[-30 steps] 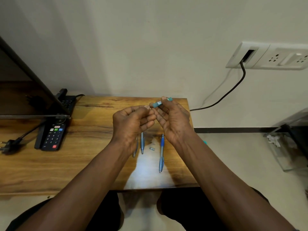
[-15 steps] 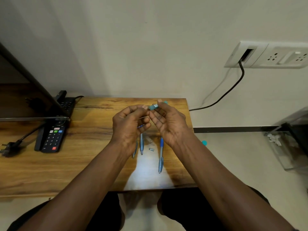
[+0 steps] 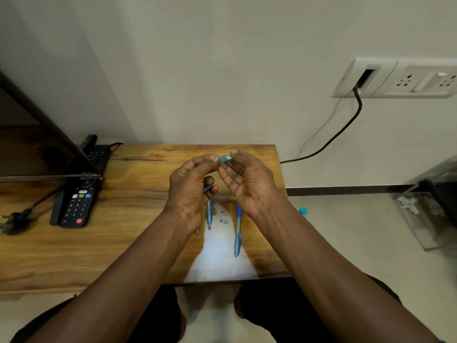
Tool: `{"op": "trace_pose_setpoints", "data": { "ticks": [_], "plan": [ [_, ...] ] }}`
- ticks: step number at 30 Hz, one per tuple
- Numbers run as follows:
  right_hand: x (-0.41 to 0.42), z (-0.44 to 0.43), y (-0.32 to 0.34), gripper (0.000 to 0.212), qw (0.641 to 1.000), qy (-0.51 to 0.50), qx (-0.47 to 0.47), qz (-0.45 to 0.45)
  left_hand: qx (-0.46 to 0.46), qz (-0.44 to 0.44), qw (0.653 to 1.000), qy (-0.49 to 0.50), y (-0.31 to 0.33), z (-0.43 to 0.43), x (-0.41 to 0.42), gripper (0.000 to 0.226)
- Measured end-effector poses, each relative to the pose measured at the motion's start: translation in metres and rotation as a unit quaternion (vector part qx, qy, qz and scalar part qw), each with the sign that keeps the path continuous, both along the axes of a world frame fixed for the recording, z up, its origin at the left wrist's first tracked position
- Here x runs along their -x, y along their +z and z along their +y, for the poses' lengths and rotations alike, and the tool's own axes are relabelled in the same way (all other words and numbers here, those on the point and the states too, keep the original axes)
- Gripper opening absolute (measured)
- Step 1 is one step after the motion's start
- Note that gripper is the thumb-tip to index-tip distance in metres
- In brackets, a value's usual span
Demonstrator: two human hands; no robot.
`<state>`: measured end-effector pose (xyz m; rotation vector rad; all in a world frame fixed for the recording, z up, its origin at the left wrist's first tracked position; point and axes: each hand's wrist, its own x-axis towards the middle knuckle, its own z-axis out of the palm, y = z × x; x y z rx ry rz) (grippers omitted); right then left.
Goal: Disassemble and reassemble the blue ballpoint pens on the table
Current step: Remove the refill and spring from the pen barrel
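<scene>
Both hands are raised together above the wooden table [image 3: 123,243]. My right hand [image 3: 249,184] pinches a short teal pen barrel piece [image 3: 225,158] between thumb and fingers. My left hand [image 3: 190,191] meets that piece at its thumb tip and also curls around a blue pen part [image 3: 207,188]; what it holds at the fingertips is too small to tell. Below the hands lie a blue pen barrel [image 3: 209,216], a whole blue pen [image 3: 238,231] and two small grey pen parts [image 3: 223,221].
A black remote control [image 3: 76,206] lies at the table's left, beside a dark screen [image 3: 37,149] and a black plug [image 3: 12,219]. A black cable [image 3: 346,129] runs from the wall socket [image 3: 395,80]. A teal cap [image 3: 303,210] is on the floor, right of the table.
The hands have drawn closer together and lowered a little; the teal piece now sits between both thumbs instead of sticking out beyond my right fingers.
</scene>
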<state>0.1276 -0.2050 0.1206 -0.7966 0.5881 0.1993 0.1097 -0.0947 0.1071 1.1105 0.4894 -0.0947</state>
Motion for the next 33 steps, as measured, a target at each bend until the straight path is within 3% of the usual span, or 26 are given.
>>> {"op": "trace_pose_setpoints", "data": {
  "ticks": [5, 11, 25, 33],
  "plan": [
    [0.0, -0.001, 0.0, 0.041, 0.998, 0.043, 0.04, 0.006, -0.032, -0.013, 0.999, 0.004, 0.0, 0.001, -0.001, 0.005],
    [0.001, -0.002, 0.0, 0.02, 0.998, 0.062, 0.014, 0.011, 0.029, 0.013, 0.999, -0.024, 0.003, 0.005, -0.002, 0.007],
    [0.0, -0.003, -0.001, 0.012, 0.995, 0.092, 0.02, 0.028, 0.051, 0.026, 0.998, -0.033, 0.002, 0.007, -0.004, 0.008],
    [0.0, -0.036, -0.01, 0.025, 0.994, 0.071, 0.08, 0.036, -0.016, 0.017, 0.999, -0.035, 0.002, 0.006, -0.002, 0.009]
  ]
}}
